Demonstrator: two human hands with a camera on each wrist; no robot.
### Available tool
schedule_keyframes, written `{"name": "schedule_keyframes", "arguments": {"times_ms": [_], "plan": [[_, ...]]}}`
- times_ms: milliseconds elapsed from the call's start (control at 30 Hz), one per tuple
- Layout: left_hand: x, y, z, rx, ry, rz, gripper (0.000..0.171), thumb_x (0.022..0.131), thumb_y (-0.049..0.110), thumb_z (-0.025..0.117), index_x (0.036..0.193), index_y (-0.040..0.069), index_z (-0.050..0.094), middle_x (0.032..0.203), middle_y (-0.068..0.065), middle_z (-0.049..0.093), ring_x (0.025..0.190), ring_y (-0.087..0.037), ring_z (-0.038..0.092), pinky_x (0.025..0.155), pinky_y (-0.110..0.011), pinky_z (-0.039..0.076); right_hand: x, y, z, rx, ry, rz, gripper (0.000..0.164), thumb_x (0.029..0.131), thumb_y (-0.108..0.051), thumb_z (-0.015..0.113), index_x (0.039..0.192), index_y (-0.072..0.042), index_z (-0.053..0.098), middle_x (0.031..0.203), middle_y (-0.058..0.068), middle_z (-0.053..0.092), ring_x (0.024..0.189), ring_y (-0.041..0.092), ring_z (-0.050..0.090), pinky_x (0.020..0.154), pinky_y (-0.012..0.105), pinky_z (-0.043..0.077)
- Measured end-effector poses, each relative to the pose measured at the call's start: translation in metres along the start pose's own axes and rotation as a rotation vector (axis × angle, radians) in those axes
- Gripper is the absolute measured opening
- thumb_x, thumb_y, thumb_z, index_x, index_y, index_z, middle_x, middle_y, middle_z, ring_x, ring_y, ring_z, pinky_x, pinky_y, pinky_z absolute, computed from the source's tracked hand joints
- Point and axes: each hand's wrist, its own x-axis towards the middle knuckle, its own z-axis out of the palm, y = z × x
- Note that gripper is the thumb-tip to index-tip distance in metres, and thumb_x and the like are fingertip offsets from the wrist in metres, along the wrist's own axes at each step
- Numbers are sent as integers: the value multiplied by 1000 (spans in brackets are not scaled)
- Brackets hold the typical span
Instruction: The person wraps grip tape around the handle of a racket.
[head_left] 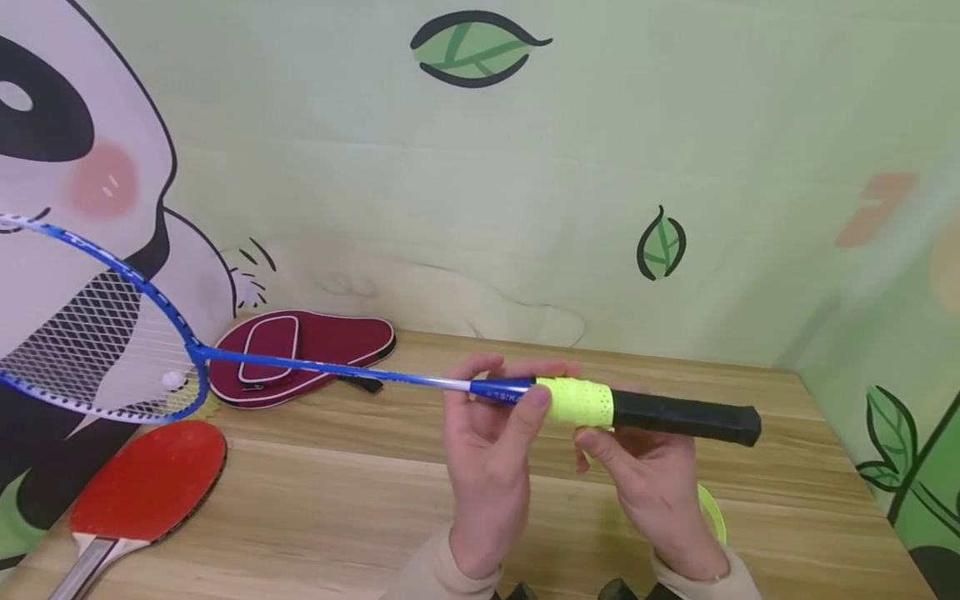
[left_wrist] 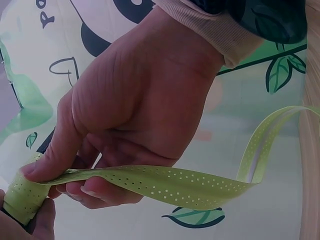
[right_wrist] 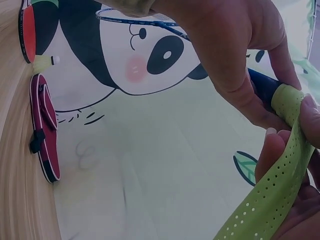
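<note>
A blue badminton racket (head_left: 352, 372) is held up over the table, its strung head to the left. My left hand (head_left: 491, 467) grips it at the blue cone, thumb at the edge of the yellow-green wrap. Perforated overgrip tape (head_left: 576, 402) is wound around the upper handle; the black grip (head_left: 682, 415) below it is bare of tape. My right hand (head_left: 660, 487) pinches the tape under the handle, thumb at the wrap's lower edge in the left wrist view. From there a loose strip (left_wrist: 185, 189) trails away in a curve.
A red table tennis bat (head_left: 153, 479) lies on the wooden table (head_left: 337, 492) at left. Behind it are a maroon bat case (head_left: 341, 333) and a shuttlecock (right_wrist: 46, 63), partly seen through the strings. A printed wall (head_left: 480, 208) stands at the back.
</note>
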Motion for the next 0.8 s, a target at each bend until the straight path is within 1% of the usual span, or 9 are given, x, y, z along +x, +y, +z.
{"name": "schedule_keyframes", "arguments": {"times_ms": [133,200,400,600,667,700,767,800], "plan": [[0,1,0,36,52,-29,35,94,-7,55,121,9,40,107,-14,70,99,-30,68,87,-35,54,2,-1,0,14,-19,-3,49,83,21,62,129,13,49,121,18,64,68,16,62,52,27,54],[0,2,1,41,70,-45,34,94,-6,57,120,9,41,105,-14,70,97,-29,68,87,-35,54,2,-1,1,30,-27,-15,51,82,22,61,131,14,47,123,19,62,69,16,62,53,27,54],[-1,3,1,53,117,-87,33,92,-3,62,117,8,43,101,-12,71,92,-27,70,83,-32,56,0,-1,0,26,-32,-30,54,82,22,61,133,13,45,120,18,64,72,16,62,56,26,55],[-1,4,2,79,155,-128,34,91,1,66,116,7,43,97,-9,71,90,-23,69,79,-29,56,-1,-2,0,46,-42,-37,47,83,22,61,127,16,47,114,17,64,72,17,62,59,27,56],[-1,4,2,55,152,-138,34,91,1,65,117,8,43,98,-10,71,92,-24,68,82,-30,55,-1,-2,0,69,-43,-43,45,83,22,61,125,16,47,114,18,64,72,18,62,59,28,56],[-1,3,2,30,139,-137,34,92,0,64,118,8,43,101,-11,70,95,-25,68,84,-31,54,-1,-1,0,77,-42,-46,44,83,22,60,125,17,47,114,18,64,72,18,62,58,28,55],[-1,3,2,-35,97,-133,37,92,-3,60,121,9,41,108,-14,69,103,-29,66,90,-33,52,0,-1,0,91,-38,-53,42,84,22,58,124,16,47,115,19,65,70,19,62,56,28,55],[-1,2,2,-73,66,-124,39,92,-5,58,123,10,39,111,-16,67,106,-31,64,93,-34,51,0,-1,0,100,-35,-56,41,85,22,57,124,16,48,113,19,66,69,20,62,55,29,54]]}}
